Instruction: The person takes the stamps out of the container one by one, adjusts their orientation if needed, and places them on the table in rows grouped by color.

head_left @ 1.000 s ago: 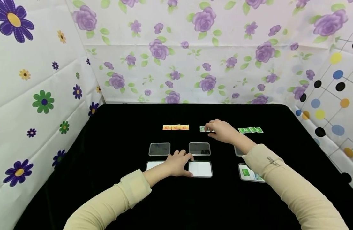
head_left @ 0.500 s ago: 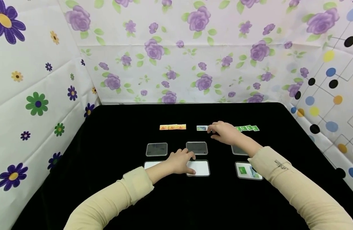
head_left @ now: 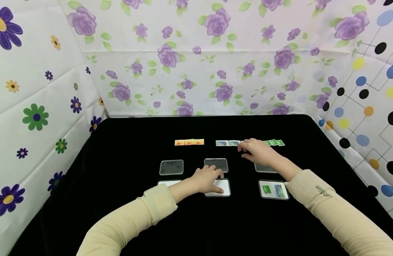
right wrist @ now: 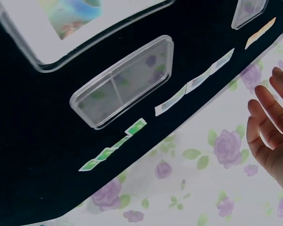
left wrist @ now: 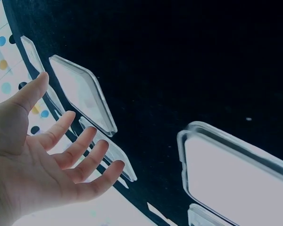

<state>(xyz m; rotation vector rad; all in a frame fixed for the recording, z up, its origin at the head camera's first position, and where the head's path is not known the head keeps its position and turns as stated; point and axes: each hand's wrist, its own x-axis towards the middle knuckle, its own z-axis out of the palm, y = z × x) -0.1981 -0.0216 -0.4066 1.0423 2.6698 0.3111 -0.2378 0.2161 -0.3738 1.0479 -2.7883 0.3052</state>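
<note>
My left hand (head_left: 206,179) hovers low over a clear case with a white insert (head_left: 226,185), its fingers spread; the left wrist view shows the palm holding nothing. Over at the back, my right hand (head_left: 259,152) has its fingertips at the right end of a row of blue picture stamps (head_left: 222,143). Its fingers are loosely bent, thumb apart, with nothing between them. In the right wrist view several green stamps (right wrist: 105,153) overlap in a row, and the right hand (right wrist: 273,129) is off to the side. Orange stamps (head_left: 189,142) lie left of the blue ones.
Clear empty covers (head_left: 171,167) form a middle row on the black cloth. A white-backed case (head_left: 273,195) at front right contains a green and a blue stamp. The left forearm partly hides another white-backed case (head_left: 166,183). Patterned sheets (head_left: 196,85) wall the table.
My right hand has slid rightward along the blue stamps, uncovering more of them and covering part of the green row. My left hand has shifted slightly right over its case. The head view has turned slightly.
</note>
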